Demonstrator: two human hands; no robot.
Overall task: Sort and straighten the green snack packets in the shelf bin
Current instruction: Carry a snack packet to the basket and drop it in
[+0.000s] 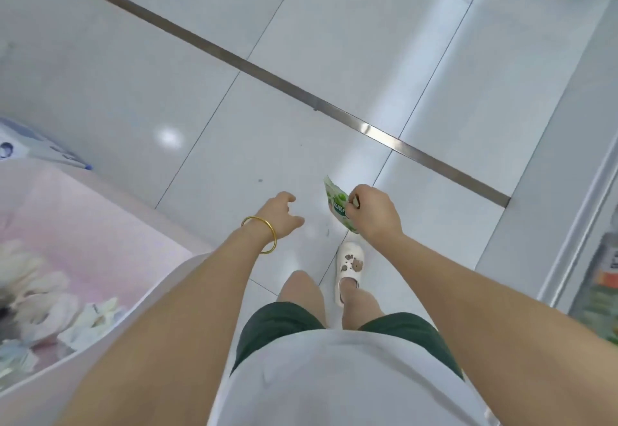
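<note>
I look down at a white tiled floor. My right hand (373, 213) grips a green snack packet (336, 203) by its edge, holding it above the floor in front of my body. My left hand (282, 213), with a gold bangle on the wrist, hangs beside it with loosely curled fingers and holds nothing. The shelf bin itself is not clearly in view; blurred green and orange goods show at the right edge.
A metal strip (267, 77) runs diagonally across the floor tiles. A pink display surface (83, 225) with pale wrapped items stands at the left. A shelf or cabinet edge (582, 218) with blurred products lies at the right. My foot in a white clog (347, 268) is below my hands.
</note>
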